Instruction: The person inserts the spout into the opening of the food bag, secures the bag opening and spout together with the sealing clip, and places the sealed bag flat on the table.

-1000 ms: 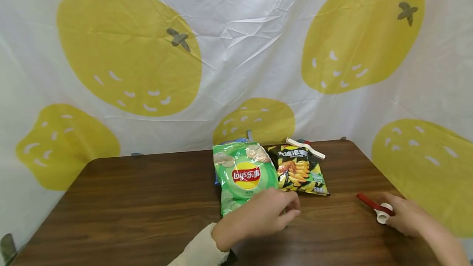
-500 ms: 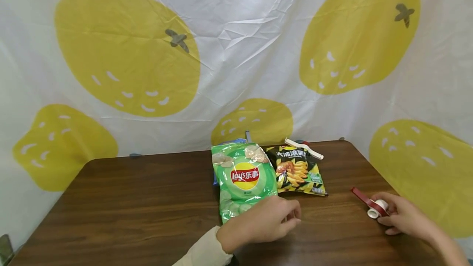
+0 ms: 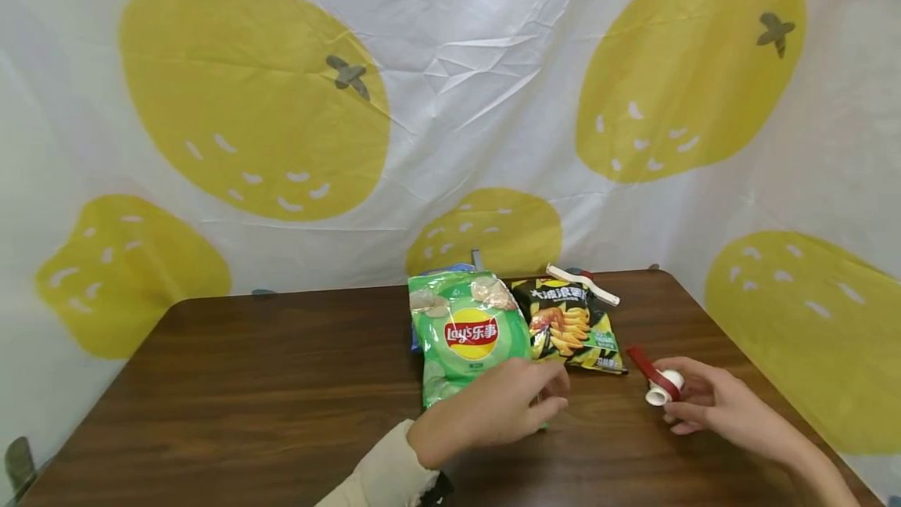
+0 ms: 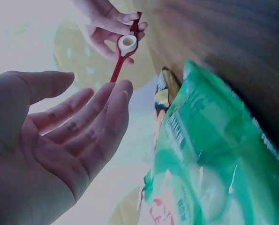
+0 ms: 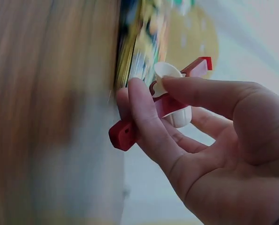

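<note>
Between thumb and fingers, my right hand (image 3: pixel 728 409) pinches a red bag clip with a white round spout (image 3: pixel 658 397). The right wrist view shows the thumb on the spout (image 5: pixel 169 70) and the fingers against the red strip (image 5: pixel 122 136). My left hand (image 3: pixel 493 409) hovers by the lower part of a green Lay's chip bag (image 3: pixel 450 370), its fingers loosely bent and holding nothing. In the left wrist view the left palm (image 4: pixel 50 159) shows, with the clip (image 4: pixel 127 45) beyond its fingertips. The left hand and wrist hide the bag's lower end in the head view.
A black and yellow chip bag (image 3: pixel 563 323) lies right of the green one, with a white clip (image 3: pixel 598 288) at its top. Part of a blue bag (image 3: pixel 415 339) shows behind the green bag, near a grey strip (image 3: pixel 476 259). A patterned curtain hangs behind the wooden table (image 3: pixel 281 382).
My right hand has moved left with the bag clip, closer to the chip bags, and its grip shows more clearly. The left hand has barely moved. The bags have stayed put.
</note>
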Tool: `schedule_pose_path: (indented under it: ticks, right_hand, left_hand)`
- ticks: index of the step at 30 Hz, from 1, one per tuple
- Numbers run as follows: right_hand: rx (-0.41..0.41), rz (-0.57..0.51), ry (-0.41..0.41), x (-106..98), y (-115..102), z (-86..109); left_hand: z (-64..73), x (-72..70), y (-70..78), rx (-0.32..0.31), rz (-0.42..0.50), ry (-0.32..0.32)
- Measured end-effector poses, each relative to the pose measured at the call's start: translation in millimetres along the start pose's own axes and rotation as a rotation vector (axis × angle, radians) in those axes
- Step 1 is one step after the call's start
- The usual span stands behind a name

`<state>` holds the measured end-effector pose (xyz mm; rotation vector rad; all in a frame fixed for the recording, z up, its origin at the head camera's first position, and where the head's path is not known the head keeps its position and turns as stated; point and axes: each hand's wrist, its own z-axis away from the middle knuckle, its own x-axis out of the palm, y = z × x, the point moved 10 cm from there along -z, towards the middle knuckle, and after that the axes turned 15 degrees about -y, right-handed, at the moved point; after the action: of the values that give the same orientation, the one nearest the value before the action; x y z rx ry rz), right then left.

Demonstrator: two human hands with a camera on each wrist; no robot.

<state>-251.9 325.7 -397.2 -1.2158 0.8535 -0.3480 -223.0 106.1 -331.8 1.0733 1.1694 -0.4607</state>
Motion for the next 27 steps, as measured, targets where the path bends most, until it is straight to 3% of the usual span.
schedule_pose_path:
  ticks: [5, 7, 11, 14, 18, 27]
  right_hand:
    - [-0.045, 0.130, -0.017, 38.2, -48.6, -33.3]
    - [-0.050, 0.228, -0.009, 52.2, -67.0, -46.1]
    - [-0.157, 0.501, 0.028, 79.1, -103.2, -68.1]
    - [-0.223, 0.616, 0.028, 98.4, -116.8, -79.7]
    - [-0.246, 0.648, -0.025, 120.4, -120.4, -90.0]
    - [-0.167, 0.456, -0.132, 139.5, -109.3, -107.0]
  left_hand:
    - [15.6, -16.7, -10.0, -0.049, 0.047, 0.106]
    - [23.8, -19.4, -16.6, -0.087, 0.071, 0.132]
    - [44.6, -19.3, -30.8, -0.170, 0.102, 0.168]
    - [60.3, -17.0, -40.6, -0.210, 0.107, 0.196]
    - [75.0, -10.3, -48.5, -0.199, 0.120, 0.196]
    - [95.2, -6.3, -55.2, -0.167, 0.209, 0.195]
